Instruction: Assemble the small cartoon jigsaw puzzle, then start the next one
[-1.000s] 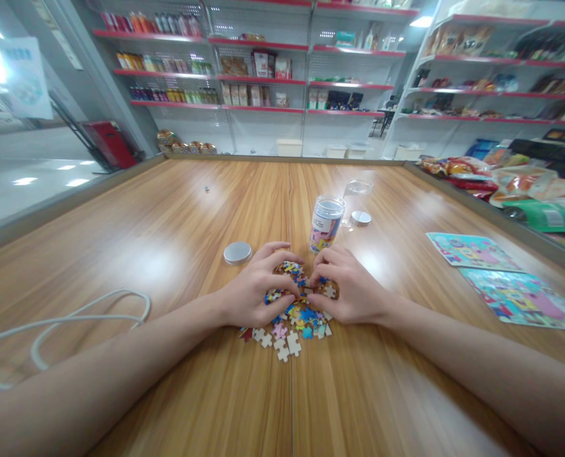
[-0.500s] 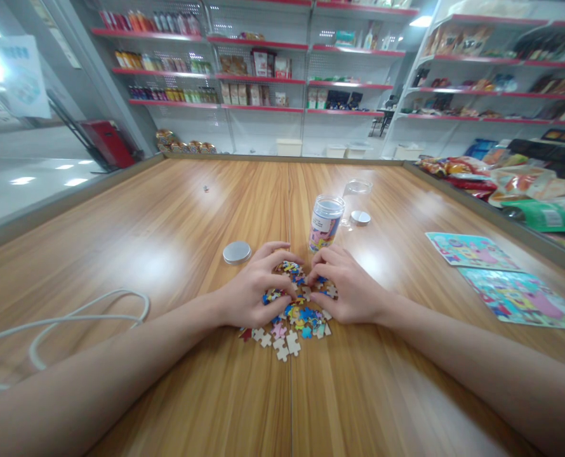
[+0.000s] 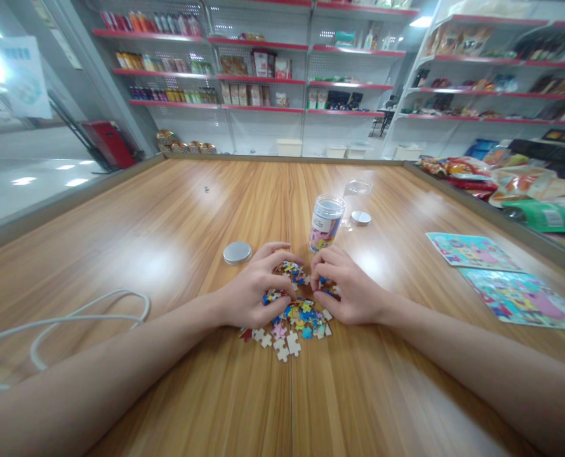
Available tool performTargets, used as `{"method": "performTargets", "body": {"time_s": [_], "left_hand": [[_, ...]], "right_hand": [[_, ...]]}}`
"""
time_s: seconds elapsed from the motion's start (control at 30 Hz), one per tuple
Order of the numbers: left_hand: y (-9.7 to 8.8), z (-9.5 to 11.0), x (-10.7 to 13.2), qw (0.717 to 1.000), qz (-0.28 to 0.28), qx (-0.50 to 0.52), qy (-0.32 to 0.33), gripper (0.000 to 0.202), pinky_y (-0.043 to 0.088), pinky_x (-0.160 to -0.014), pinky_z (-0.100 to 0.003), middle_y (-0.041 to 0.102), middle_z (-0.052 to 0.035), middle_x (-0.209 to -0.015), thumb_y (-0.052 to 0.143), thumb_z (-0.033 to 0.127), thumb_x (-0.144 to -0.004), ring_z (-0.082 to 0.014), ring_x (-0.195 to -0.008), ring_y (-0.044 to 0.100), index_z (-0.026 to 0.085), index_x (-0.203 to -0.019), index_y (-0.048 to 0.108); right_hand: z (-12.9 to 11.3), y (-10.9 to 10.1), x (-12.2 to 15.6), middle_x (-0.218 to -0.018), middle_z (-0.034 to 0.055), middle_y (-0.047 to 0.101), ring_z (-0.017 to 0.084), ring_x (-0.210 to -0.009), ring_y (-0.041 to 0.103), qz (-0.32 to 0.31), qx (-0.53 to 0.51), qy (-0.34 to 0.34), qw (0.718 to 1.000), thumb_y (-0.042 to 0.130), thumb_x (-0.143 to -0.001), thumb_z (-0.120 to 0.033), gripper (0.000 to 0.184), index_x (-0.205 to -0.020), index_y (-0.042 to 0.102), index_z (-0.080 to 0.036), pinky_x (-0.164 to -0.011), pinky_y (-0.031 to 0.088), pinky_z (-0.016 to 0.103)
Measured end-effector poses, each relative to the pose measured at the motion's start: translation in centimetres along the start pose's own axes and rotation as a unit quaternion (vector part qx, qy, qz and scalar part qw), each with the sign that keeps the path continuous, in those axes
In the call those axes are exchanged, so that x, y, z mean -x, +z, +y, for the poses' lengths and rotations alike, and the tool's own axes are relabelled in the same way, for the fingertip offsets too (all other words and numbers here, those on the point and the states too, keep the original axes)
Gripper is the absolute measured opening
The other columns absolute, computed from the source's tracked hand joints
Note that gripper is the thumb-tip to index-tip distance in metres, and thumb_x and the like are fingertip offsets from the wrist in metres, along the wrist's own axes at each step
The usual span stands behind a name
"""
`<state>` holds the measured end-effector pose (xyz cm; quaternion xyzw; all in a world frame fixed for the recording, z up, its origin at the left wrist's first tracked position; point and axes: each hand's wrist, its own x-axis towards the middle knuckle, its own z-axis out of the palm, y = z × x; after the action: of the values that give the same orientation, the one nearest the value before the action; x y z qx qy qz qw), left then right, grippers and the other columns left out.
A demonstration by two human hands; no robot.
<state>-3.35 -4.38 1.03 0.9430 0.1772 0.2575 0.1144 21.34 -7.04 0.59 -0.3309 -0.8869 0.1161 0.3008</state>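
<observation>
A loose pile of jigsaw puzzle pieces (image 3: 305, 313) lies on the wooden table, some printed side up and some pale side up. My left hand (image 3: 262, 285) rests over the pile's left side, fingers apart and curved, with pieces showing between thumb and fingers. On the right side, my right hand (image 3: 346, 285) has its thumb and forefinger drawn close together; whether a piece is between their tips is hidden. Blue pieces show under that palm. Behind it stands an open clear jar (image 3: 327, 223) with a cartoon label. A round silver lid (image 3: 237, 252) lies behind my left hand.
A second clear jar (image 3: 358, 187) and another silver lid (image 3: 360, 218) are farther back. Two cartoon picture sheets (image 3: 473, 251) lie at right. A white cable (image 3: 96, 315) loops at left. Snack packets (image 3: 473, 174) line the right edge; shelves (image 3: 258, 79) stand beyond.
My right hand has shifted slightly right, its fingertips closer together. A pale piece by those fingertips no longer shows, and a yellow one now lies just below. My left hand has stayed put.
</observation>
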Motion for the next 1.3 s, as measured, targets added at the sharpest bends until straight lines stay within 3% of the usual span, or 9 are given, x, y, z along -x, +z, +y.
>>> {"method": "performTargets", "body": {"time_s": [0.13, 0.27, 0.33, 0.47, 0.57, 0.77, 0.97, 1.17, 1.3], "left_hand": [[0.2, -0.1, 0.0, 1.000, 0.024, -0.004, -0.007, 0.016, 0.033, -0.119, -0.054, 0.060, -0.0074, -0.128, 0.063, 0.014, -0.081, -0.0293, -0.133, 0.044, 0.023, -0.086, 0.076], [0.8, -0.8, 0.0, 0.993, 0.093, -0.021, -0.068, 0.020, 0.041, -0.112, -0.051, 0.065, -0.0070, -0.117, 0.058, 0.009, -0.083, -0.0269, -0.124, 0.051, 0.021, -0.085, 0.074], [1.0, -1.2, 0.0, 0.988, 0.116, -0.033, -0.100, 0.019, 0.044, -0.108, -0.050, 0.066, -0.0069, -0.113, 0.057, 0.011, -0.084, -0.0256, -0.117, 0.055, 0.020, -0.085, 0.073], [1.1, -1.3, 0.0, 0.988, 0.088, -0.044, -0.120, 0.011, 0.043, -0.108, -0.051, 0.065, -0.0075, -0.114, 0.062, 0.019, -0.085, -0.0267, -0.117, 0.054, 0.020, -0.085, 0.073], [0.9, -1.0, 0.0, 0.990, 0.061, -0.047, -0.116, 0.010, 0.040, -0.111, -0.052, 0.063, -0.0079, -0.119, 0.065, 0.022, -0.085, -0.0278, -0.122, 0.051, 0.020, -0.087, 0.074], [0.6, -0.4, -0.1, 0.991, 0.057, -0.046, -0.111, 0.019, 0.041, -0.110, -0.049, 0.058, -0.0101, -0.127, 0.063, 0.023, -0.087, -0.0279, -0.125, 0.049, 0.021, -0.103, 0.074], [0.7, -0.5, 0.0, 0.992, 0.063, -0.049, -0.103, 0.014, 0.041, -0.109, -0.050, 0.057, -0.0101, -0.128, 0.062, 0.023, -0.088, -0.0282, -0.125, 0.050, 0.021, -0.092, 0.076], [0.8, -0.4, 0.0, 0.995, 0.039, -0.051, -0.074, 0.023, 0.037, -0.114, -0.053, 0.053, -0.0097, -0.137, 0.065, 0.026, -0.088, -0.0310, -0.134, 0.042, 0.028, -0.107, 0.078], [1.0, -0.6, 0.1, 0.995, 0.039, -0.052, -0.073, 0.021, 0.037, -0.114, -0.055, 0.053, -0.0092, -0.137, 0.065, 0.026, -0.089, -0.0310, -0.133, 0.043, 0.029, -0.104, 0.079]], "right_hand": [[-0.2, -0.2, 0.0, -0.098, 0.0061, 0.057, 0.024, -0.096, 0.053, -0.010, -0.003, -0.037, 0.999, 0.066, -0.079, -0.014, 0.014, -0.090, 0.068, -0.023, -0.088, 0.044, 0.045], [-0.1, 0.0, 0.0, -0.097, 0.0060, 0.057, 0.023, -0.095, 0.054, -0.001, -0.005, -0.060, 0.998, 0.064, -0.078, -0.010, 0.014, -0.080, 0.070, -0.023, -0.087, 0.046, 0.043], [0.2, 0.3, 0.0, -0.094, 0.0065, 0.057, 0.023, -0.093, 0.054, 0.027, 0.008, -0.040, 0.999, 0.063, -0.081, -0.012, 0.015, -0.086, 0.072, -0.022, -0.085, 0.047, 0.042], [0.8, 0.8, -0.1, -0.095, 0.0081, 0.059, 0.023, -0.093, 0.054, 0.039, 0.059, 0.013, 0.997, 0.068, -0.088, -0.025, 0.018, -0.104, 0.075, -0.021, -0.084, 0.048, 0.042], [1.1, 0.9, -0.1, -0.096, 0.0083, 0.059, 0.023, -0.094, 0.055, 0.027, 0.070, 0.028, 0.997, 0.071, -0.088, -0.030, 0.016, -0.099, 0.076, -0.020, -0.084, 0.048, 0.040], [1.0, 1.0, -0.1, -0.096, 0.0080, 0.059, 0.023, -0.094, 0.055, 0.031, 0.075, 0.034, 0.996, 0.073, -0.087, -0.030, 0.014, -0.097, 0.076, -0.020, -0.085, 0.048, 0.040], [1.1, 1.1, -0.1, -0.095, 0.0082, 0.059, 0.024, -0.095, 0.056, 0.033, 0.083, 0.051, 0.995, 0.072, -0.087, -0.031, 0.017, -0.099, 0.076, -0.020, -0.084, 0.048, 0.040], [1.1, 1.1, -0.2, -0.095, 0.0081, 0.061, 0.023, -0.094, 0.056, 0.032, 0.085, 0.038, 0.995, 0.070, -0.089, -0.028, 0.012, -0.092, 0.076, -0.019, -0.083, 0.049, 0.040], [1.1, 1.1, -0.2, -0.095, 0.0076, 0.063, 0.023, -0.095, 0.057, 0.034, 0.102, 0.023, 0.994, 0.067, -0.092, -0.029, 0.013, -0.089, 0.076, -0.019, -0.087, 0.048, 0.042]]}}
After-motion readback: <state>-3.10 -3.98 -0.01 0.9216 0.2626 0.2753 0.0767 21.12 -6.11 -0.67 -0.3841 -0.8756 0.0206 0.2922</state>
